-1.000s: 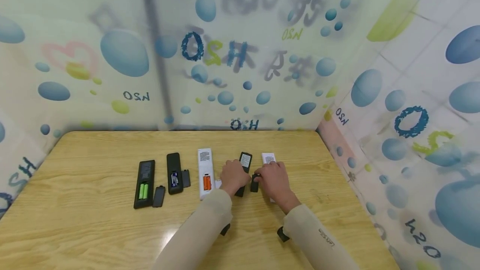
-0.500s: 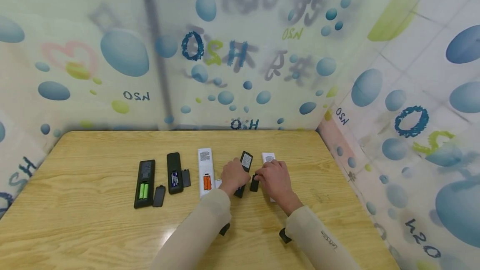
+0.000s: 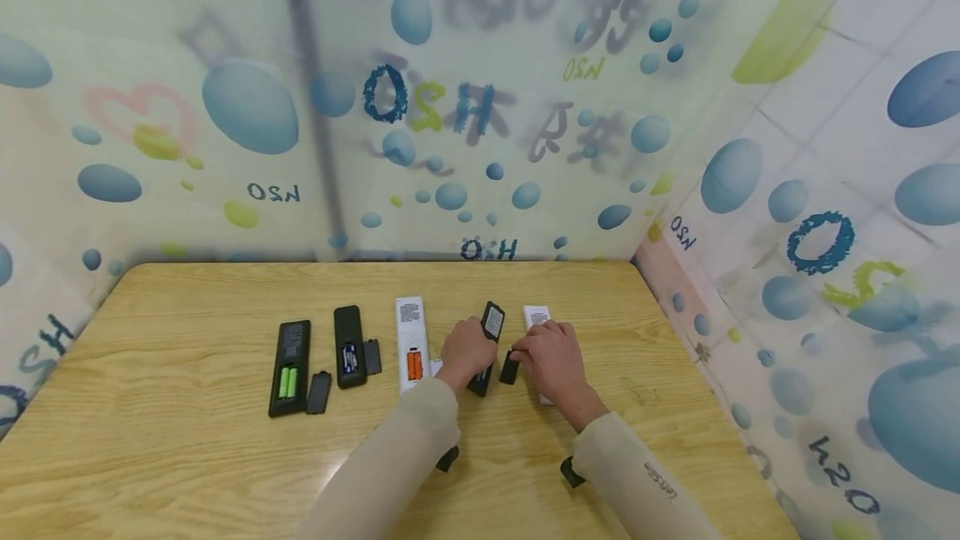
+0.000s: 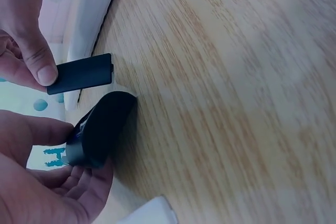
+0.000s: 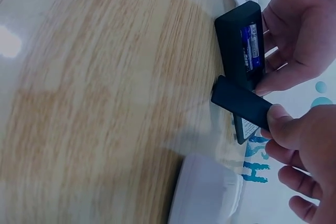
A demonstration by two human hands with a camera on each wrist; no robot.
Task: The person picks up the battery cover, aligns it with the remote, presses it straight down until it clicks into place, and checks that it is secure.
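Risked, probably, a dropped or crooked black cover (image 3: 509,368) through pinching only its far end, right of the exposed batteries (image 5: 252,47). Angled the right hand (image 3: 550,361) far-left, with thumb and fingers pinching; curled the left hand (image 3: 467,350) round the black remote (image 5: 235,51), between two white remotes (image 3: 409,330).

In the head view we get bright, even light, with a pale glare on the worktop (image 3: 187,357) beside the left sleeve (image 3: 390,465); wide-angle distortion seems to stretch the patterned right-hand wall (image 3: 825,190) towards its edge. Both wrist views look dimmer and hazier to us: in the left one the black remote (image 4: 100,129) sinks into near-black, while the right one has a blown-out spot at its left edge.
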